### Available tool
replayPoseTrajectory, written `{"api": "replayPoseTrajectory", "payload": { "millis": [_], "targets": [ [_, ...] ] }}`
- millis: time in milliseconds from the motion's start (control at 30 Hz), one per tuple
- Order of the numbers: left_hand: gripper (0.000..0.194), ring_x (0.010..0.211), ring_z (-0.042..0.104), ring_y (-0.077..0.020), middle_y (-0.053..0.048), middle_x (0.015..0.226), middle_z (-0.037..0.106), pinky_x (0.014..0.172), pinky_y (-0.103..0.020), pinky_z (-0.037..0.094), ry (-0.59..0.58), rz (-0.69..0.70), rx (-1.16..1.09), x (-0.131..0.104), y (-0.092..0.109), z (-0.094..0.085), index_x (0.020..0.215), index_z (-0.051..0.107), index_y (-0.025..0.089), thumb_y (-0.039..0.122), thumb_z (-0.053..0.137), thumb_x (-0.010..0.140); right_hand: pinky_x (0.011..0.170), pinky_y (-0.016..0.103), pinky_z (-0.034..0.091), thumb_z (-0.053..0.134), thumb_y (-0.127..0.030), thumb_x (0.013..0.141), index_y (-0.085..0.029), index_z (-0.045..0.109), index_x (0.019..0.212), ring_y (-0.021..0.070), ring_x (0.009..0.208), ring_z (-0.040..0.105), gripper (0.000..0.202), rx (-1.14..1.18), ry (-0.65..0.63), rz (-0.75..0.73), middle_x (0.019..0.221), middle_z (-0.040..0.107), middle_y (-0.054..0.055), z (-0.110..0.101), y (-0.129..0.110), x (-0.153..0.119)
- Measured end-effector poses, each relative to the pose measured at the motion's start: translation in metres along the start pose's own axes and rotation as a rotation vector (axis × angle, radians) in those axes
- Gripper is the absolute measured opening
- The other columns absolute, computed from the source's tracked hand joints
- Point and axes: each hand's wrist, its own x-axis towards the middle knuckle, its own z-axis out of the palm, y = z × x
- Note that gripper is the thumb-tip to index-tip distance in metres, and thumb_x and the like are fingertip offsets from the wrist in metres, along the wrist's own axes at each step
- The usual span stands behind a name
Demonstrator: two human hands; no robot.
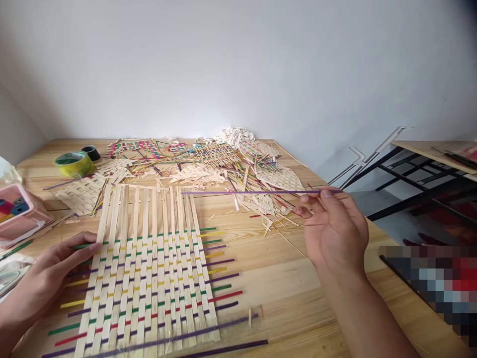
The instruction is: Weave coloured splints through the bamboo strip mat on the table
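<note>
A half-woven mat [149, 278] of pale upright strips crossed by green, yellow, purple and red ones lies on the wooden table [283, 293]. The upper ends of its pale strips are uncrossed. My left hand [63, 263] grips the mat's left edge between thumb and fingers, near the upper green strips. To the right, my right hand [335, 223] is raised with a long purple strip [253, 192] pinched between thumb and forefinger. This strip reaches left to the tops of the pale strips. Clear tape lies across the mat's near edge.
Loose strips and scraps [201, 175] and woven pieces [279, 176] cover the table's back. Tape rolls [73, 164] and a pink basket [24, 214] are at left. A black-framed rack [391, 179] stands at right.
</note>
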Motion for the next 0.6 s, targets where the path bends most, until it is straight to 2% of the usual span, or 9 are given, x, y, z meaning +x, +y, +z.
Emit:
{"api": "replayPoseTrajectory", "payload": {
  "millis": [100,267,467,600],
  "targets": [
    [0.069,0.054,0.068,-0.0223,0.003,0.064,0.073,0.040,-0.027,0.057,-0.134,0.021,0.038,0.002,-0.001,-0.002,0.088,0.070,0.027,0.020,0.100,0.026,0.048,0.022,0.052,0.091,-0.032,0.055,-0.018,0.063,0.081,0.0142,0.068,0.064,0.041,-0.017,-0.015,0.061,0.078,0.067,0.000,-0.002,0.007,0.002],
    [0.073,0.053,0.070,-0.0247,0.003,0.065,0.074,0.039,-0.029,0.057,-0.121,0.002,0.025,0.005,-0.004,-0.008,0.093,0.068,0.028,0.021,0.100,0.027,0.051,0.022,0.054,0.091,-0.035,0.056,-0.019,0.063,0.084,0.0151,0.072,0.066,0.042,-0.090,-0.075,0.158,0.082,0.069,0.000,-0.006,0.024,0.001],
    [0.074,0.051,0.070,-0.0253,0.003,0.062,0.072,0.037,-0.030,0.056,-0.115,-0.012,0.019,0.003,-0.003,-0.007,0.093,0.067,0.028,0.021,0.101,0.027,0.050,0.023,0.053,0.093,-0.037,0.055,-0.020,0.060,0.081,0.0170,0.073,0.067,0.045,-0.191,-0.167,0.275,0.081,0.069,0.001,-0.006,0.039,-0.006],
    [0.072,0.047,0.069,-0.0246,0.003,0.060,0.071,0.037,-0.031,0.056,-0.151,-0.017,0.011,0.002,-0.002,-0.005,0.091,0.067,0.028,0.020,0.101,0.027,0.052,0.024,0.054,0.091,-0.040,0.056,-0.020,0.059,0.081,0.0174,0.074,0.067,0.045,-0.251,-0.192,0.281,0.080,0.067,0.000,-0.007,0.047,-0.008]
  ]
}}
